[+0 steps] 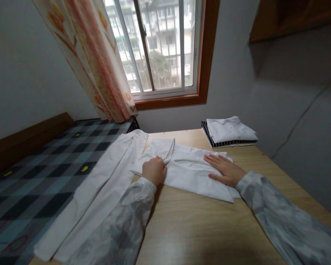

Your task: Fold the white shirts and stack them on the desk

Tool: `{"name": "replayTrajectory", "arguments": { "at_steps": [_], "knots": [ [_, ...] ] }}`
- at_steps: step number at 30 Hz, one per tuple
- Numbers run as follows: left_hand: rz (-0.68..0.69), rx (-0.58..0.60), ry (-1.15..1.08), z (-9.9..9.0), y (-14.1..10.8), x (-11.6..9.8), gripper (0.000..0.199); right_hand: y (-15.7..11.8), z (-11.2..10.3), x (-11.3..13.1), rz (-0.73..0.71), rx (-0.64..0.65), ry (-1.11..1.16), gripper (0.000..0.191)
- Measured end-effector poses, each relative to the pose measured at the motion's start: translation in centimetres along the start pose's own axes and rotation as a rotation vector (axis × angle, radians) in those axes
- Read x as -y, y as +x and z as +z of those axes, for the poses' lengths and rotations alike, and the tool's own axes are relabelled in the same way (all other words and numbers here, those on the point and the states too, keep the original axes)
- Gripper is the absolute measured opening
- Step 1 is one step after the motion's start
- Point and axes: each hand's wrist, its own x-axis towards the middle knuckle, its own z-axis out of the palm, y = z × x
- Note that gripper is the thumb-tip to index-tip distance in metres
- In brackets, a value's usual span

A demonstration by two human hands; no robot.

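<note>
Nearest us, the pale wooden table (179, 228) is showing its bare grain between our two patterned sleeves (278, 213). Along its left side a long white garment (93, 202) is lying in lengthwise folds. Farther in, a white garment (193, 173) is spreading across the tabletop, partly folded at its left end. There we are curling our left hand (155, 170) into a fist against it; whether the fingers are pinching cloth, we cannot tell. We are laying our right hand (223, 169) flat on its right end, fingers spread, gripping nothing. Left of the table, a checked bed (57, 169) is stretching back. Beyond, a folded clothes stack (228, 132) is sitting at the far right, and a flowered curtain (91, 59) is hanging beside the barred window (160, 48).
</note>
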Motion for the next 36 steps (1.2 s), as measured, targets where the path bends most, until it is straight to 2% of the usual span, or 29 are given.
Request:
{"name": "replayTrajectory", "arguments": {
  "at_steps": [3,8,15,19,21,23,25,28,30,32,34,36],
  "knots": [
    [0.014,-0.057,-0.024,0.8,0.2,-0.4,0.029,0.1,0.1,-0.1,-0.007,-0.014,0.0,0.079],
    [0.063,-0.128,-0.021,0.1,-0.3,-0.7,0.028,0.1,0.0,-0.1,-0.014,-0.012,-0.002,0.078],
    [0.161,-0.122,-0.048,0.7,-1.2,-2.2,0.023,0.1,-0.1,-0.1,0.002,-0.001,0.005,0.079],
    [0.204,-0.137,-0.097,0.7,-1.5,-2.1,0.035,0.1,0.1,-0.1,-0.004,0.0,0.001,0.078],
    [0.218,-0.132,-0.202,0.3,-1.8,-1.1,0.043,0.0,0.2,-0.1,-0.009,-0.01,-0.001,0.078],
    [0.217,-0.165,-0.318,-0.1,-1.9,0.8,0.045,-0.1,0.1,0.0,-0.006,-0.022,0.005,0.078],
    [0.208,-0.256,-0.394,-0.2,-1.9,3.6,0.044,0.1,-0.5,0.0,0.002,-0.023,0.024,0.077],
    [0.113,-0.39,-0.43,0.7,-1.7,8.3,0.044,1.7,-2.4,0.0,0.028,-0.028,0.069,0.067],
    [0.037,-0.352,-0.467,1.7,-1.6,10.8,0.054,4.2,-4.0,0.1,0.053,-0.055,0.101,0.063],
    [-0.002,-0.254,-0.566,2.7,-1.5,12.3,0.061,7.8,-5.1,0.3,0.05,-0.119,0.149,0.061],
    [0.012,-0.173,-0.676,3.3,-1.5,13.0,0.065,12.1,-5.3,0.8,0.081,-0.182,0.239,0.059],
    [0.054,-0.127,-0.758,3.5,-1.7,13.2,0.069,16.3,-4.5,1.5,0.195,-0.231,0.369,0.06]
  ]
}}
